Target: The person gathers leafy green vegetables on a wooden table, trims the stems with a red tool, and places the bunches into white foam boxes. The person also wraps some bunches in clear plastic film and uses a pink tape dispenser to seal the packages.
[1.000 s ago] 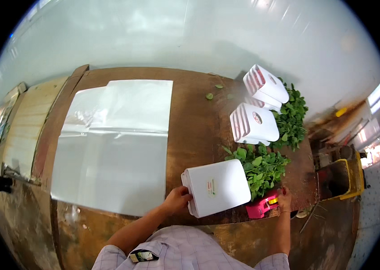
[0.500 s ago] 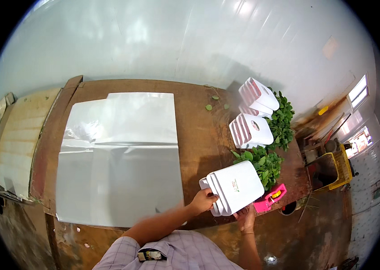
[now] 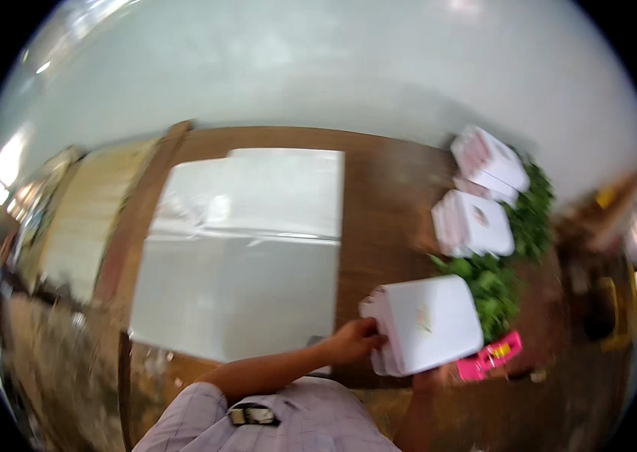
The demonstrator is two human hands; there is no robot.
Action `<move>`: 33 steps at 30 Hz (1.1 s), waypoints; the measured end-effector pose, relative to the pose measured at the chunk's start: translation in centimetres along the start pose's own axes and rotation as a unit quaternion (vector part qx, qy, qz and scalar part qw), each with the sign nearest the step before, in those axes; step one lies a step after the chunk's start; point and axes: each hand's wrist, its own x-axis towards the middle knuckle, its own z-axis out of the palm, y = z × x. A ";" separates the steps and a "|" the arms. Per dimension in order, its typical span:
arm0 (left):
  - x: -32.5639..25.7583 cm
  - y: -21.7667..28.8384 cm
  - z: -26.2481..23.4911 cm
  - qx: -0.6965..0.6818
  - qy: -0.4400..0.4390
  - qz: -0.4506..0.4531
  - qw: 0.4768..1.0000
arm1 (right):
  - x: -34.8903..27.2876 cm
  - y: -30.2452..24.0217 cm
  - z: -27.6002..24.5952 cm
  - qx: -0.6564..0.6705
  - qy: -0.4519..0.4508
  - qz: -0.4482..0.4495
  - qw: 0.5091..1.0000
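Note:
A stack of white, rounded-corner flat pieces (image 3: 446,320) lies tilted at the near right of the table, with a small printed mark on its top face. My left hand (image 3: 356,340) is closed on the layered left edge of this stack. Under its near right corner is my right hand (image 3: 427,379), dark and blurred, its fingers hidden by the stack. Bunches of green leaves (image 3: 490,290) lie just behind the stack. Touching distance from the right hand is a bright pink tape dispenser (image 3: 488,357) with a yellow roll.
Two more white stacks (image 3: 480,224) stand farther back on the right, with leafy greens (image 3: 531,218) beside them. Large shiny white sheets (image 3: 239,290) cover the left part of the brown wooden table (image 3: 386,166). A yellow crate (image 3: 620,313) sits beyond the table's right end.
The whole view has swung left, so table and stacks appear farther right and blurred. Both hands keep their places at the stack; the right hand is now more hidden beneath it.

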 end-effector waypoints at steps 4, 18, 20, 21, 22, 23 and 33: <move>-2.5 -1.0 -2.5 0.001 0.007 0.047 0.999 | -2.0 -1.9 4.2 -0.164 -0.019 -0.012 0.986; -27.1 -17.6 -19.0 -0.269 0.414 0.176 0.852 | -4.6 22.1 30.0 0.017 -0.323 0.387 0.864; -31.5 -18.3 -22.3 -0.280 0.499 0.148 0.807 | -7.7 27.6 36.4 0.078 -0.396 0.412 0.817; -33.4 -18.8 -24.0 -0.278 0.540 0.161 0.778 | -9.3 30.1 39.3 0.050 -0.422 0.418 0.803; -35.3 -19.3 -26.0 -0.275 0.570 0.143 0.761 | -10.7 32.4 42.0 0.032 -0.434 0.450 0.780; -37.1 -21.3 -28.2 -0.283 0.582 0.146 0.748 | -12.2 34.9 44.4 0.018 -0.446 0.485 0.752; -42.3 -30.3 -40.5 -0.353 0.581 0.115 0.724 | -16.8 42.0 51.4 -0.286 -0.359 0.469 0.754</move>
